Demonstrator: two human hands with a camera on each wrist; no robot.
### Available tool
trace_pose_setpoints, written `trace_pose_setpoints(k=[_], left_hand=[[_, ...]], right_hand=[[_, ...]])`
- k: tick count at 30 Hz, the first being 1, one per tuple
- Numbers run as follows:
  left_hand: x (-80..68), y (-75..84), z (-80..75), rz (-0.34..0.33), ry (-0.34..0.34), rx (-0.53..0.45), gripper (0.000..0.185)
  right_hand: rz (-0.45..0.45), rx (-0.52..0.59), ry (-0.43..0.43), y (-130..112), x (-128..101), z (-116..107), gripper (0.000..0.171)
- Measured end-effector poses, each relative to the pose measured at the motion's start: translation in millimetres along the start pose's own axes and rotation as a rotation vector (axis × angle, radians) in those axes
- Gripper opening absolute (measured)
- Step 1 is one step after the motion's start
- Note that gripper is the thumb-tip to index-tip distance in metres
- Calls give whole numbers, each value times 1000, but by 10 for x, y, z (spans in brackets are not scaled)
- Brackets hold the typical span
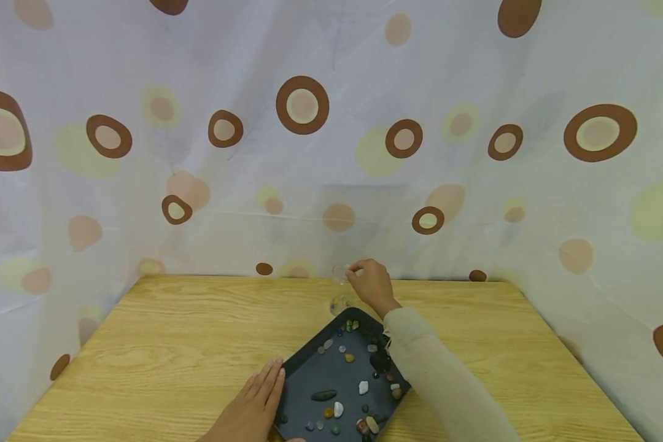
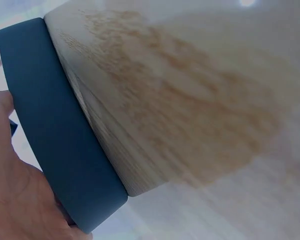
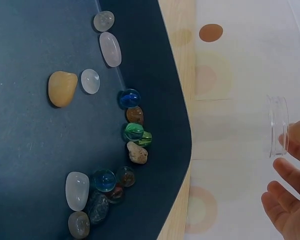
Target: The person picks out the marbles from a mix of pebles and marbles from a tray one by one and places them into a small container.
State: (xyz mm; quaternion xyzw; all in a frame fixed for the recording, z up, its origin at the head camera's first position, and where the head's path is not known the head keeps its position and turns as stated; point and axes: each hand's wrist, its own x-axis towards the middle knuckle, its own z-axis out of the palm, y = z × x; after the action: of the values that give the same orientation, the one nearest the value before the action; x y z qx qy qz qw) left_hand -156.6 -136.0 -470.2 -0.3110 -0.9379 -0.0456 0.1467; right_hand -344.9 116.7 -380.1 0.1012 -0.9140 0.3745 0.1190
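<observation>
Head view: pinching clear lid (image 1: 339,274) with right hand (image 1: 372,285), resting straight-fingered left hand (image 1: 252,399) against dark tray (image 1: 301,382) of stones (image 1: 363,387).

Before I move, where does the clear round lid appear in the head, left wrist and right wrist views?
Head: the clear round lid is just below centre, in the right grip.
Left wrist: not in it.
Right wrist: near the right edge, about mid-height.
Shared landmark: the dark tray, bottom centre in the head view, left side in both wrist views.
</observation>
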Motion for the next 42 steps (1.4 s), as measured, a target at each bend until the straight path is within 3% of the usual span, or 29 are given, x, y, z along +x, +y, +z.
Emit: trace_pose_setpoints(k=[10,17,25,33,38,42], left_hand=[[1,-57,-40,17,-58,107,109],[21,-48,-43,-7,-112,67,111],[10,-24,-43,-31,-88,33,108],[18,-11,-62,-51,-159,10,108],[17,11,-68,-79,-159,16,111],[10,27,-63,-91,-118,27,111]], right_hand=[[-2,-13,-4,1,0,10,23],[-111,-35,-29,44,-50,-74,27],[-254,-107,-59,185,-228,-314,20],[-318,-193,-199,416,-564,-631,12],[-333,-254,-344,552,-786,-770,11],[-303,-314,-455,635,-920,-820,8]])
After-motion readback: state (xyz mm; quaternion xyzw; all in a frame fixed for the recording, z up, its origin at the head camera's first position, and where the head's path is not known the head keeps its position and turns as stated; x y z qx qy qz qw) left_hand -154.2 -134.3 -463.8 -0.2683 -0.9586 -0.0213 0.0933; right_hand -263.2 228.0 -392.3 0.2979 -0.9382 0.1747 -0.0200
